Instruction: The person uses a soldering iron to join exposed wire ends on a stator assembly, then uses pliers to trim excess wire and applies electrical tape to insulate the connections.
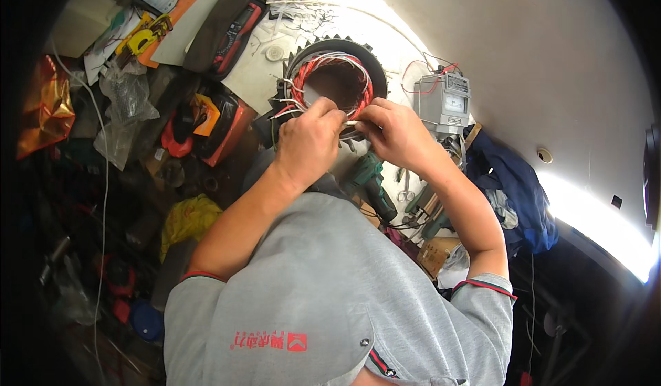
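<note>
A round, dark, finned motor stator (381,76) stands on the bench, with its open end facing up. Red and white winding wires (299,76) run around the inside of its rim. At the near edge of the stator, my left hand (311,137) is closed in a pinch on a thin white wire (350,122). My right hand (396,133) pinches the same wire just to the right, the two sets of fingertips close together. Several loose white and red lead ends (288,109) stick out left of my left hand. My fingers partly cover the wire and the near rim.
A grey meter box (443,100) with a dial and red leads stands right of the stator. Nearer me lie a green power drill (372,186) and scissors (406,190). A multimeter in a dark case (231,35) is at the far left. Dark blue cloth (509,179) hangs at right.
</note>
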The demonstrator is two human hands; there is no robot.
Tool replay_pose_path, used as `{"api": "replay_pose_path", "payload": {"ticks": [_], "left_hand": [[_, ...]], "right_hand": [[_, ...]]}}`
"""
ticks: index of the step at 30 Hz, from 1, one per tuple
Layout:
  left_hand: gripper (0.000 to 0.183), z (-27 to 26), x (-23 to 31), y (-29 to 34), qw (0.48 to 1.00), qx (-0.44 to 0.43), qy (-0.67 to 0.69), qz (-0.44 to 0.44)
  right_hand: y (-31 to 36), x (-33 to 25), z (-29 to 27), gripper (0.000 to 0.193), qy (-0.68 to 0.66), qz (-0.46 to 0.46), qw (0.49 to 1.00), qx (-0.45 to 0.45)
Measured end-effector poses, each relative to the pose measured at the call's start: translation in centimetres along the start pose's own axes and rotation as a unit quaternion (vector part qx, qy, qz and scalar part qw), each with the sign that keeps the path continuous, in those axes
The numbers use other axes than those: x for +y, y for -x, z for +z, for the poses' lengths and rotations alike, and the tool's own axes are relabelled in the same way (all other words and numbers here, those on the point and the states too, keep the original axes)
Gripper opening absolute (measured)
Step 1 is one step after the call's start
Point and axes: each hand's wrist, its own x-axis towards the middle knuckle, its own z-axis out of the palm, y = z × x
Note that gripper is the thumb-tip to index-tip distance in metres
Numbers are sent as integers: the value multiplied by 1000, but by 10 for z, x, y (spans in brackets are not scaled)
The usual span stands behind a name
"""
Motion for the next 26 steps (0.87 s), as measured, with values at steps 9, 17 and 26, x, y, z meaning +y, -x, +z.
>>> {"api": "replay_pose_path", "payload": {"ticks": [9,17,26], "left_hand": [[11,-7,-2,-9,997,-71,-3,3],[9,-5,0,-3,999,-49,-19,-15],[6,1,-3,1,999,-31,-22,4]], "right_hand": [[-15,-14,-8,9,38,61,996,-60],[2,0,-19,13,42,5,999,-25],[0,7,-15,13,-22,-31,999,-36]]}}
